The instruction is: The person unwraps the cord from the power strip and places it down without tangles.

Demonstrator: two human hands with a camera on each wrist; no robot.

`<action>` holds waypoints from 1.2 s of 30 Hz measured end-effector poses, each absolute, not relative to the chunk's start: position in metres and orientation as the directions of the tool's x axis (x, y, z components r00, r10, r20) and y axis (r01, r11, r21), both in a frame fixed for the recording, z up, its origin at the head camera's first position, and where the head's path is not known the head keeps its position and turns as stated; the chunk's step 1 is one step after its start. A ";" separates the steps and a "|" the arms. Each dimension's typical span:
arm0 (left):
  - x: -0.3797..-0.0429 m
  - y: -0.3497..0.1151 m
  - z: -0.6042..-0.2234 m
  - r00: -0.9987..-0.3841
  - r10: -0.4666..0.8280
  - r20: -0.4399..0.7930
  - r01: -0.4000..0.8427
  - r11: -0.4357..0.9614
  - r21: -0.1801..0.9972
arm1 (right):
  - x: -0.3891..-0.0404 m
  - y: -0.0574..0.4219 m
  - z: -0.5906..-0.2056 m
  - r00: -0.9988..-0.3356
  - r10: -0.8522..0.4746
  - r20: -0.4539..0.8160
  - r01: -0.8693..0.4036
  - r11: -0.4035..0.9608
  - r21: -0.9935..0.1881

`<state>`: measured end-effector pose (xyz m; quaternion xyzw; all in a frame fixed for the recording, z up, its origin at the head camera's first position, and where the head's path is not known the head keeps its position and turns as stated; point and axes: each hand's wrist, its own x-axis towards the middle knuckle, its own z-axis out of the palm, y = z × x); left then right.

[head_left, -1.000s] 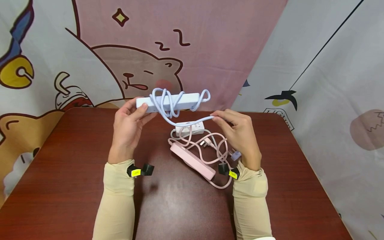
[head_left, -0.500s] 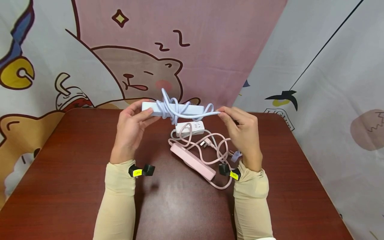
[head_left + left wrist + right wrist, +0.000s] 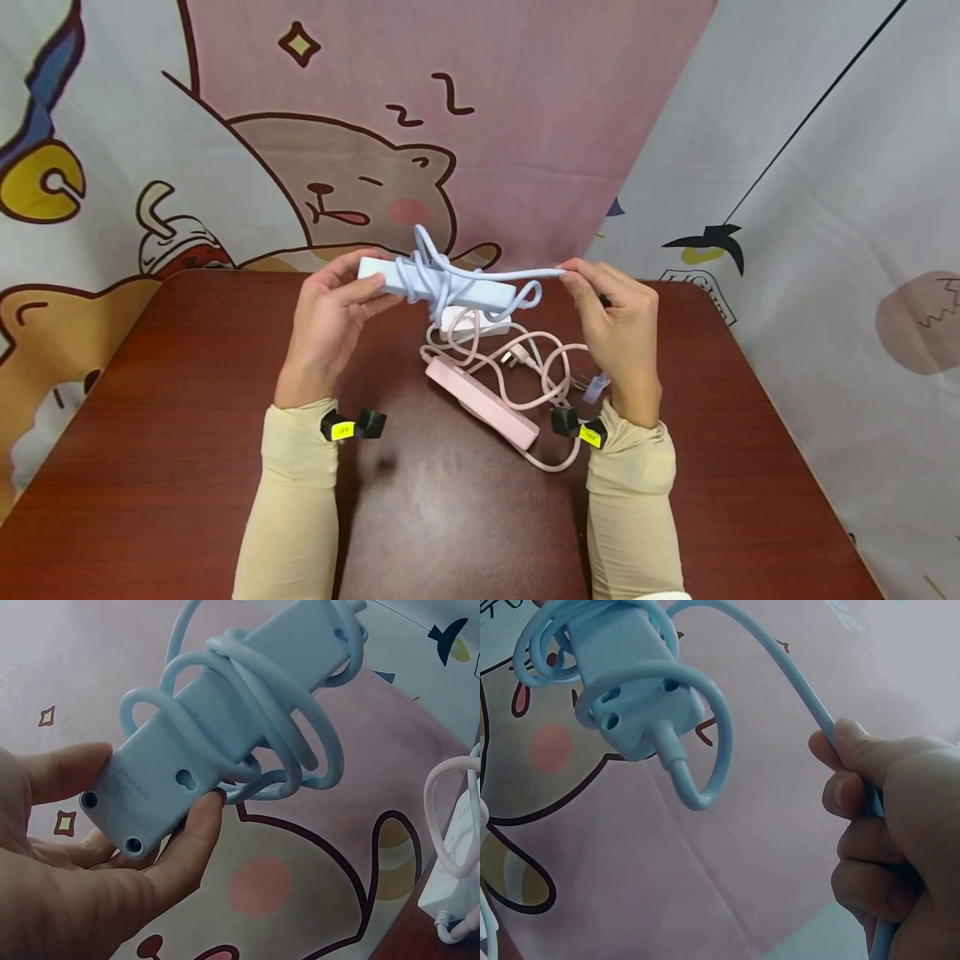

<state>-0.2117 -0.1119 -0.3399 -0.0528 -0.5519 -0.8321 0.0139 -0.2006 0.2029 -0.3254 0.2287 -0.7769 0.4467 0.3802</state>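
Observation:
A light blue power strip, its own cord wound loosely round the middle, is up in the air over the far part of the table. My left hand holds the strip's left end between thumb and fingers; the left wrist view shows its underside with a keyhole slot. From the coils a free length of blue cord runs right, pulled fairly straight, into my right hand. In the right wrist view those fingers curl round the cord. A pale purple plug shows below that hand.
On the brown table lie a pink power strip with its tangled pink cord and a white power strip behind it, partly covered by the blue one. A cartoon-printed curtain stands right behind the table.
My right hand has moved right and slightly up, carrying the cord over the strip's front to above it. The strip has shifted right and lower, its right end now tilted down.

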 end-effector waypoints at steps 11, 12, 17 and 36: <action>-0.210 -0.114 -0.340 -0.990 0.069 0.125 0.081 -0.450 0.890 | -0.203 0.209 -0.328 -0.627 0.080 0.775 -0.622 0.548 -0.560; -0.210 -0.114 -0.340 -0.989 0.074 0.125 0.078 -0.460 0.884 | -0.204 0.210 -0.329 -0.630 0.085 0.772 -0.612 0.557 -0.562; -0.209 -0.115 -0.341 -0.987 0.090 0.137 0.077 -0.482 0.873 | -0.205 0.215 -0.331 -0.659 0.114 0.743 -0.558 0.589 -0.585; -0.215 -0.125 -0.345 -0.995 -0.043 0.088 0.096 -0.620 0.779 | -0.215 0.247 -0.353 -0.877 0.060 0.476 -0.268 0.762 -0.589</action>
